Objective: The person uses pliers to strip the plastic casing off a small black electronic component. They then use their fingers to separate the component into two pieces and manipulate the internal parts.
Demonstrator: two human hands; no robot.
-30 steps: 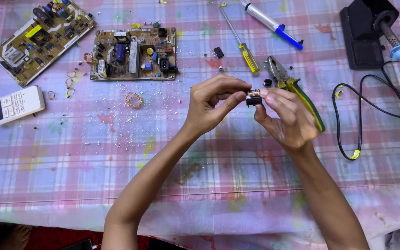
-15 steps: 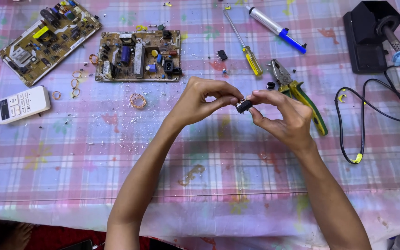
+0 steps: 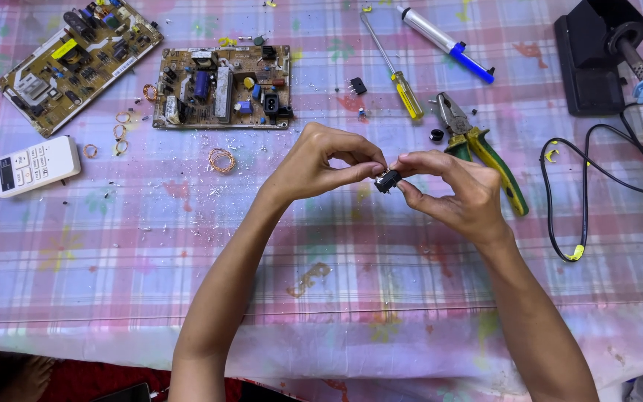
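Far left on the tabletop [image 3: 336,253] lay a white remote [image 3: 35,164] and two circuit boards [image 3: 222,87], copper coils [image 3: 222,159] scattered near them. At centre, above the cloth, the left hand [image 3: 321,164] and right hand [image 3: 459,195] met; fingers of both were pinched shut on one small black part [image 3: 387,181], held between the fingertips. It looked light, rigid and hard, probably easy to drop; best gripped by its sides. Right of the hands lay a screwdriver [image 3: 400,85], pliers [image 3: 478,145] and a black cable [image 3: 582,186].
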